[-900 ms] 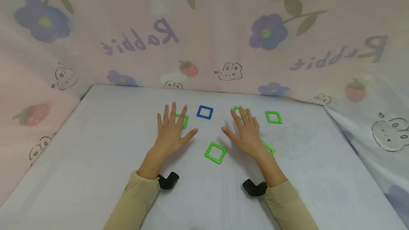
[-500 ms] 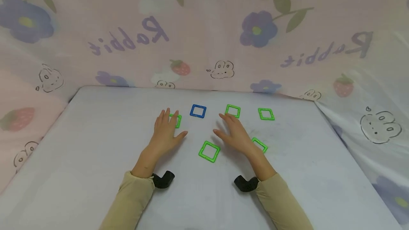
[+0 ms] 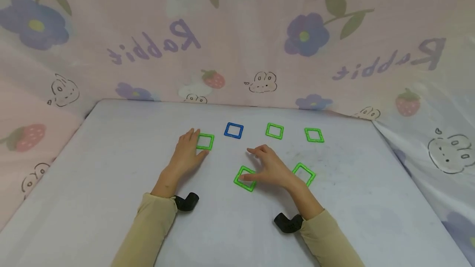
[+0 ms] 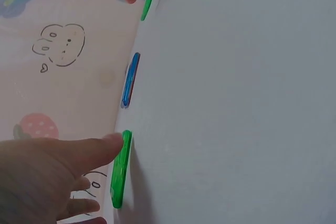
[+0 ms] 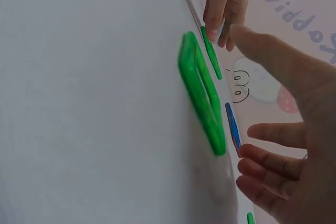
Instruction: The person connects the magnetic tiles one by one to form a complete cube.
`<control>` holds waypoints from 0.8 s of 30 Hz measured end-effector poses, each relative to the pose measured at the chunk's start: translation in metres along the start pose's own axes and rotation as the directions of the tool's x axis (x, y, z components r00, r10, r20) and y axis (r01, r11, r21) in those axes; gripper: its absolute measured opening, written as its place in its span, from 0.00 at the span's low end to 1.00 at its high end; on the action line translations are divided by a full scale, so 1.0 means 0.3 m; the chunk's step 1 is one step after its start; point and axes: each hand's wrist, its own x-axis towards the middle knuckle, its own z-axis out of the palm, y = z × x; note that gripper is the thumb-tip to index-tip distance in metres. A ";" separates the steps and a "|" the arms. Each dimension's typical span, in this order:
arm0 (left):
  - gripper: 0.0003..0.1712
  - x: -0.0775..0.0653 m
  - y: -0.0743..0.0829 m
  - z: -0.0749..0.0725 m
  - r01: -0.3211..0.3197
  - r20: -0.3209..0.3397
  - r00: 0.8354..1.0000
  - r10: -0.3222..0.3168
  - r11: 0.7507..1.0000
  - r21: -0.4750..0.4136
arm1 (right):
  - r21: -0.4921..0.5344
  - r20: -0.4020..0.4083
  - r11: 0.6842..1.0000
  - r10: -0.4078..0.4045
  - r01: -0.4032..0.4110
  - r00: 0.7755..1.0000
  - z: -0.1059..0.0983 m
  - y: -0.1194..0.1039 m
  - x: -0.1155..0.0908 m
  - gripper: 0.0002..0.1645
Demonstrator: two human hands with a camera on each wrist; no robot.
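Observation:
My left hand (image 3: pixel 183 153) is at the left green square building tile (image 3: pixel 212 142), a hollow frame lying on the table. Its fingers lie along the tile's left side, and the thumb is right at the near edge; the left wrist view shows the thumb tip at the end of this tile (image 4: pixel 121 174). My right hand (image 3: pixel 272 168) hovers with fingers and thumb spread apart. Its thumb overlaps the near middle green tile (image 3: pixel 238 174) in the head view, while the fingers reach beyond it. Behind the right wrist, another green tile (image 3: pixel 309 179) is partly covered.
A blue square tile (image 3: pixel 233 130) lies at the back middle of the white table (image 3: pixel 230 234). Two more green tiles, one at centre right (image 3: pixel 275 131) and one farther right (image 3: pixel 314 135), lie in the back row. A patterned curtain (image 3: pixel 237 52) stands behind the table.
My left hand has drawn in from spread fingers over the left tile to its left side. The right hand has moved back toward me from the back tile to the near middle tile.

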 end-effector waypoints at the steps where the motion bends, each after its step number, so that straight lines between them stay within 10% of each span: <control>1: 0.41 0.002 -0.003 -0.001 -0.010 -0.011 1.000 0.010 1.000 -0.005 | 0.008 0.009 1.000 -0.005 0.005 1.000 0.002 0.000 -0.002 0.52; 13: 0.47 0.064 -0.060 -0.012 0.057 0.074 0.996 -0.051 0.995 -0.081 | 0.002 0.108 0.998 -0.070 0.071 0.992 0.027 -0.010 0.003 0.55; 24: 0.40 0.072 -0.076 -0.010 0.095 0.102 0.992 -0.075 0.973 -0.211 | 0.006 0.085 0.997 -0.073 0.072 0.994 0.029 -0.018 -0.008 0.38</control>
